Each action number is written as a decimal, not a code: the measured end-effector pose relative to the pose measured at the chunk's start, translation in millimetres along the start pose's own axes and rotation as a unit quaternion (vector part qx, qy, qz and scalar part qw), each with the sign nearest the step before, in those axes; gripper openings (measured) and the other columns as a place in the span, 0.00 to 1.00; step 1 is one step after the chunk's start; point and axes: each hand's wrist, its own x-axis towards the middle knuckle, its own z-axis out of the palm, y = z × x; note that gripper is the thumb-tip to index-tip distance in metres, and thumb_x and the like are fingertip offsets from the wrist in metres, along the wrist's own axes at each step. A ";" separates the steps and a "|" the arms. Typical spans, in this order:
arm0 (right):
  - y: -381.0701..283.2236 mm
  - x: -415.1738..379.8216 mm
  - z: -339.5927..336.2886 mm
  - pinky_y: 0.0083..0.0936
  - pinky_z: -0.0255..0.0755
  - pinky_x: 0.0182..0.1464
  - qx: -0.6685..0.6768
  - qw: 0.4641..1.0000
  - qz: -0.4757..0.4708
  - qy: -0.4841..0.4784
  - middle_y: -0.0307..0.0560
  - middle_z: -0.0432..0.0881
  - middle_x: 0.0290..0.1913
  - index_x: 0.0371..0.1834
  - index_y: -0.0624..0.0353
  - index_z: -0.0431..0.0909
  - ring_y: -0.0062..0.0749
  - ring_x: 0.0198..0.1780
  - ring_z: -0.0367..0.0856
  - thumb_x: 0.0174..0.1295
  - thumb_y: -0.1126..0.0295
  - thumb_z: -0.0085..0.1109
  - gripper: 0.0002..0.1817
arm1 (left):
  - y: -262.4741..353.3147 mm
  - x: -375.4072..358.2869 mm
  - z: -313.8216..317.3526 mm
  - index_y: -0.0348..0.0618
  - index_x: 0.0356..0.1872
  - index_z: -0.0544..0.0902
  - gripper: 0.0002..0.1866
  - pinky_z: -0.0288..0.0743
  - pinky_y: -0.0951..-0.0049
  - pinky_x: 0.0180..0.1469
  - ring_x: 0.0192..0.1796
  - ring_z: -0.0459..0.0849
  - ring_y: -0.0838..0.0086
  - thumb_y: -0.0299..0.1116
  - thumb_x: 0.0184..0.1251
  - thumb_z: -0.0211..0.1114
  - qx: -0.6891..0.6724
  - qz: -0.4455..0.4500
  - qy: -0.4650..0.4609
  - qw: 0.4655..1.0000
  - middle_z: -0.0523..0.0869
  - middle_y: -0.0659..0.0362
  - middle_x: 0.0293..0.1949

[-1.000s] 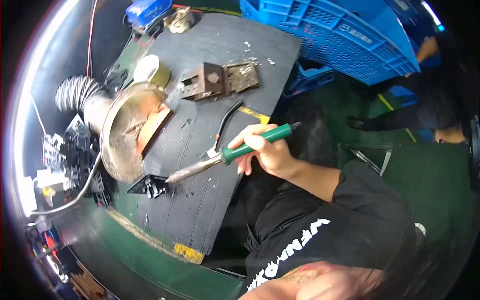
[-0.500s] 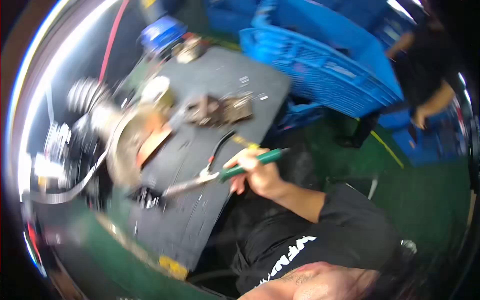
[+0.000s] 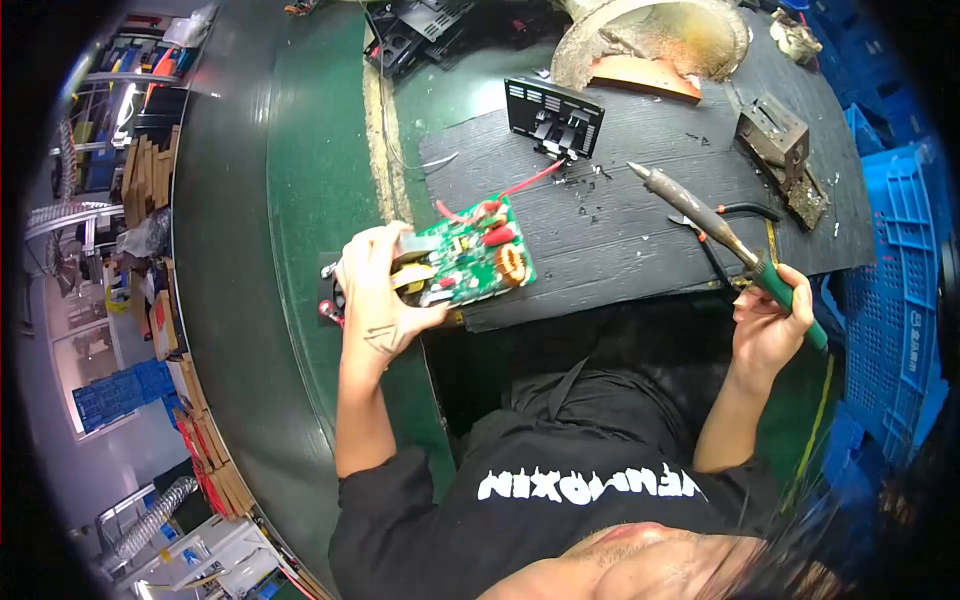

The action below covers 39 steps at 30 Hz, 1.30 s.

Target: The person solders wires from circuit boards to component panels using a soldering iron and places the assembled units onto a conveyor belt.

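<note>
The left hand fingers pinch the green circuit board at the worktop edge, while the right hand grips the soldering iron, its tip angled up-left, well right of the board.

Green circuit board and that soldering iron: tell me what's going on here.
A person at a bench holds a green circuit board with red wires in the left hand, at the edge of a black work mat. The right hand grips a green-handled soldering iron, its tip raised over the mat and clear of the board.
</note>
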 end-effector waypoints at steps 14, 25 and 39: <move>11.0 7.0 -11.6 0.19 0.68 0.18 0.020 0.999 0.041 0.003 0.53 0.82 0.30 0.47 0.63 0.76 0.32 0.20 0.77 0.68 0.54 0.44 0.22 | 34.9 30.9 7.3 0.38 0.57 0.75 0.30 0.47 0.54 0.70 0.67 0.65 0.55 0.40 0.52 0.69 0.166 0.128 -0.037 0.977 0.70 0.48 0.63; 8.3 9.2 -11.1 0.17 0.67 0.17 0.024 1.000 0.019 0.000 0.54 0.83 0.32 0.46 0.63 0.77 0.32 0.20 0.77 0.69 0.55 0.41 0.22 | 44.5 63.7 62.0 0.39 0.38 0.86 0.08 0.75 0.70 0.43 0.37 0.84 0.67 0.29 0.59 0.67 -0.196 0.052 0.098 0.974 0.86 0.54 0.36; 10.4 12.7 -6.1 0.18 0.68 0.18 0.045 0.998 0.032 -0.007 0.55 0.82 0.34 0.46 0.63 0.77 0.32 0.21 0.77 0.68 0.56 0.42 0.22 | 70.5 72.0 75.4 0.38 0.40 0.85 0.07 0.71 0.78 0.28 0.24 0.78 0.77 0.23 0.64 0.61 -0.351 -0.051 0.032 0.934 0.80 0.59 0.24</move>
